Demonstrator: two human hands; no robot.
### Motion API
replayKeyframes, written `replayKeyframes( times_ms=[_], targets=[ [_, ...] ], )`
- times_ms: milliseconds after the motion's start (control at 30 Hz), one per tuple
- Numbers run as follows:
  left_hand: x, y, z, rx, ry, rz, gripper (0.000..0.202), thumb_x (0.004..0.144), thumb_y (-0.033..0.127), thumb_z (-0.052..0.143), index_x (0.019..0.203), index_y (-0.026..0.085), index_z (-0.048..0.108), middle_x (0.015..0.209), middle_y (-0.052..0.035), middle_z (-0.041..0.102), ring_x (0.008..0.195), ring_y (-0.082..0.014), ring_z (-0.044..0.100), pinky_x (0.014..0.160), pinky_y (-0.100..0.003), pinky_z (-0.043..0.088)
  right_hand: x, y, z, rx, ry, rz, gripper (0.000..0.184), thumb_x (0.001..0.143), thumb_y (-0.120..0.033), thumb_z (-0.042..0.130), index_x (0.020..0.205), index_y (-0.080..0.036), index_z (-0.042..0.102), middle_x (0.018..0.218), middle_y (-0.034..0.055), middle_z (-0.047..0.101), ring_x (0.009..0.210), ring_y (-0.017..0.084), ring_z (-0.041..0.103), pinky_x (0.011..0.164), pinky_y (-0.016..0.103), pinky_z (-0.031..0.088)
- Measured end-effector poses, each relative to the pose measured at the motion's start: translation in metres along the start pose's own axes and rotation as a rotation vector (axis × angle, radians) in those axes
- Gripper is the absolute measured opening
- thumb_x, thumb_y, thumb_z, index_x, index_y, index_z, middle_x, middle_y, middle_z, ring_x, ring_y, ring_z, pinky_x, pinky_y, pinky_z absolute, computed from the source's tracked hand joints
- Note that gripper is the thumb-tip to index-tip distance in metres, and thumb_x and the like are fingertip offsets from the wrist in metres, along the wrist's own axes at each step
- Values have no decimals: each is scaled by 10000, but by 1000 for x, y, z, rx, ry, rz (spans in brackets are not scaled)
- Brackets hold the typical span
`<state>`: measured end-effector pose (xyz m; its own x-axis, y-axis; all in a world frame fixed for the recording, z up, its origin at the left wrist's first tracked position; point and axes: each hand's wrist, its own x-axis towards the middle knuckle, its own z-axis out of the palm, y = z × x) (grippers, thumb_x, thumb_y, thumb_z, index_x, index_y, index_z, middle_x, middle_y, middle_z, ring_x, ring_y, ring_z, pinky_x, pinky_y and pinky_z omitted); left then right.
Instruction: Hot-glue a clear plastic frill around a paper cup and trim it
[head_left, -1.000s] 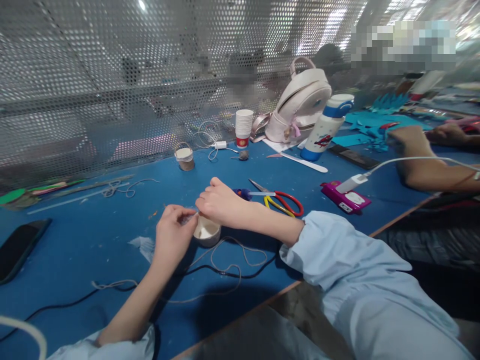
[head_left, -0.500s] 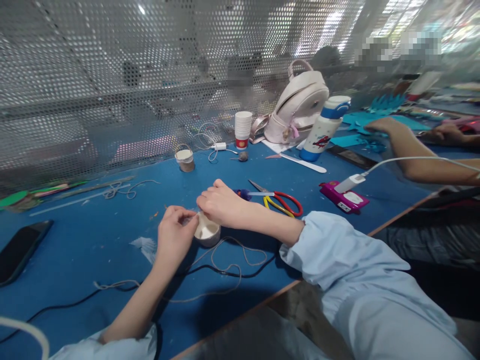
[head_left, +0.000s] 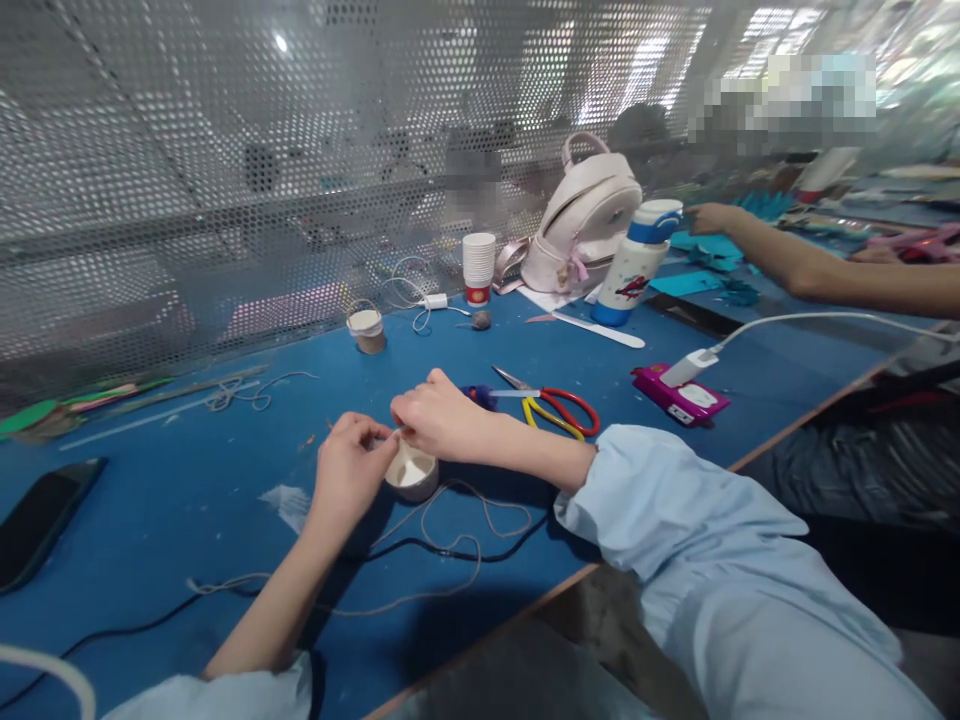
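Note:
My left hand [head_left: 352, 470] is pinched, thumb against fingertips, at the rim of a small white paper cup [head_left: 414, 488]. My right hand [head_left: 435, 412] reaches over the cup's far side, its fingers closed close to the left fingertips. A small pale bit shows between the two hands; what it is I cannot make out. The cup stands on the blue table and I see into its mouth. Thin grey string [head_left: 477, 560] lies in loops beside it. Scissors [head_left: 553, 393] with red and yellow handles lie right of my right hand, by a dark blue object [head_left: 480, 397].
A black cable [head_left: 495, 557] crosses the table near its front edge. A phone [head_left: 45, 520] lies left. Behind are a small cup with a string handle [head_left: 367, 330], stacked paper cups [head_left: 478, 262], a backpack [head_left: 577, 230] and a bottle [head_left: 630, 275]. Another person's arm [head_left: 795, 262] extends at right.
My hands keep almost the same pose at the cup, with the right fingers shifted slightly. The other person's arm has moved up and back toward the bottle. The view has shifted a little.

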<state>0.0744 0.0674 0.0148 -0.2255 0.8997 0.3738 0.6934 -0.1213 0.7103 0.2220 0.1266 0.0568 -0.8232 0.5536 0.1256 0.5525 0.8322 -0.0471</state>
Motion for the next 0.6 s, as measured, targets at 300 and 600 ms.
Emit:
replayKeyframes(
  times_ms=[300,600],
  targets=[
    [-3,2,1,15,20,11,133,657,302,596,557,215,609,667,-2,565,583,-136,502,603,-270,430,-4,-1,-2,44,5,29,148,901,-194,513,955,-107,619,963,122,720,882,237,644,725,338,218],
    [-1,1,2,26,23,-5,151,652,339,601,564,216,612,676,-6,577,594,-145,507,621,-280,442,-3,-4,1,-9,26,23,148,900,-150,498,993,-96,600,980,138,711,898,244,642,746,348,239]
  ],
)
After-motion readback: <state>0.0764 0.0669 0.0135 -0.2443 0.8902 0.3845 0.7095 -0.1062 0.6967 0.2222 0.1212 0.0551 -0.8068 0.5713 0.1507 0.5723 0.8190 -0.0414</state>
